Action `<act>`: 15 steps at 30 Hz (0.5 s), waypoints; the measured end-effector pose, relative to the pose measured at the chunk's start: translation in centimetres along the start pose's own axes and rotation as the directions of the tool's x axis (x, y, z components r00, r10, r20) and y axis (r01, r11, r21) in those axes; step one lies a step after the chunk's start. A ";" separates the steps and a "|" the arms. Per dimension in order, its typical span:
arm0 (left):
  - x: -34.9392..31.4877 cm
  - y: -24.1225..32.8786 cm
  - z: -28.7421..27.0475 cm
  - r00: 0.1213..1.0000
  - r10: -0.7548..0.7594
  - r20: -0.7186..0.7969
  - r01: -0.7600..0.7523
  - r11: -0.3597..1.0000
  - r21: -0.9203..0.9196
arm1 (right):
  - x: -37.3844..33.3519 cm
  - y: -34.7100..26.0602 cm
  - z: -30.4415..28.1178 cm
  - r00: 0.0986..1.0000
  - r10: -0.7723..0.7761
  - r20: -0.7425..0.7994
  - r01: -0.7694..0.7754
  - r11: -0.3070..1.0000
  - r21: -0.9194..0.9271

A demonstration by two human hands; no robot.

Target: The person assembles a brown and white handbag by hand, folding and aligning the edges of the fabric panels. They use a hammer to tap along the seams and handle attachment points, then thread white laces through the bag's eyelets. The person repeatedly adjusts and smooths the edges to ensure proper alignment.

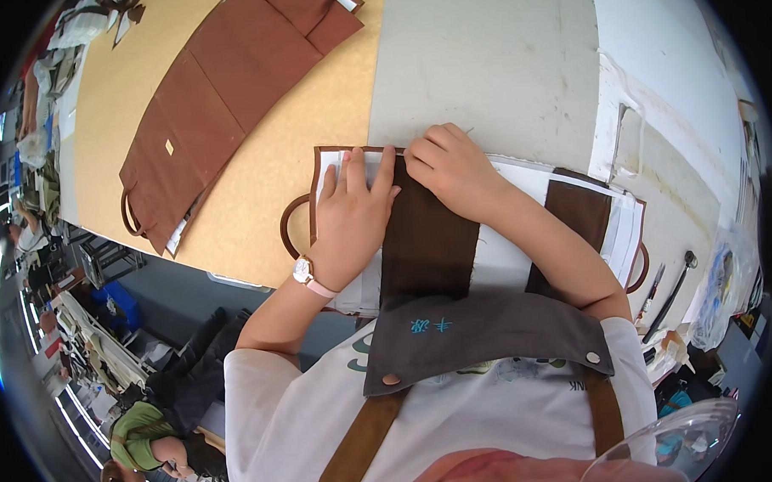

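Bare grey counter (pixel 482 59) offers clear passage beyond the right hand (pixel 451 166); ahead-left of the left hand (pixel 353 206), a flat brown panel (pixel 227 81) blocks the way, tan counter (pixel 289 134) running free between them.

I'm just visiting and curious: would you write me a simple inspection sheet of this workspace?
Surface: tan board at left, grey sheet beside it.
Job's things: white panel with dark brown strips, lying flat.
Clutter: brown handled piece on the tan board; dark thin tool and clear plastic bag at right.
Hands: left hand spread on the panel; right hand curled at a strip's far end.
Cables: nothing seen for certain.
Surroundings: person in a green top, lower left.
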State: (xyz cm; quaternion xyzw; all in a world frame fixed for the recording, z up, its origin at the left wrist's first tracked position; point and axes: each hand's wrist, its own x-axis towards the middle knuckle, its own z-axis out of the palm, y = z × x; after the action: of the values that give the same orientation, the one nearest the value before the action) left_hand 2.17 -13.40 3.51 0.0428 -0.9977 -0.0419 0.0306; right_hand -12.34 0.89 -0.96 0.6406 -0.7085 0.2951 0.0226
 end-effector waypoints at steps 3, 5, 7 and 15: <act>0.0 0.0 0.4 1.000 -0.017 0.002 0.017 1.000 -0.009 | 0.2 -0.3 0.1 0.986 0.163 -0.044 -0.158 0.982 0.104; -0.4 0.0 1.1 0.999 -0.032 -0.011 0.032 0.999 -0.029 | 0.7 -0.5 0.2 0.965 0.258 -0.034 -0.250 0.955 0.158; -0.7 0.1 1.5 0.999 -0.026 -0.037 0.025 0.999 -0.044 | 1.3 -0.5 0.4 0.957 0.289 -0.013 -0.284 0.949 0.137; -0.6 0.2 1.3 1.000 -0.007 -0.009 0.007 1.000 -0.017 | 2.2 -0.7 1.7 0.924 0.383 -0.023 -0.374 0.912 0.168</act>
State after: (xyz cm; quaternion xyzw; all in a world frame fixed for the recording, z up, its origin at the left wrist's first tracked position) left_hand 2.64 -13.03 2.24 0.0462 -0.9970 -0.0503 0.0353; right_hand -11.52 -1.81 -1.17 0.4826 -0.7921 0.3676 -0.0670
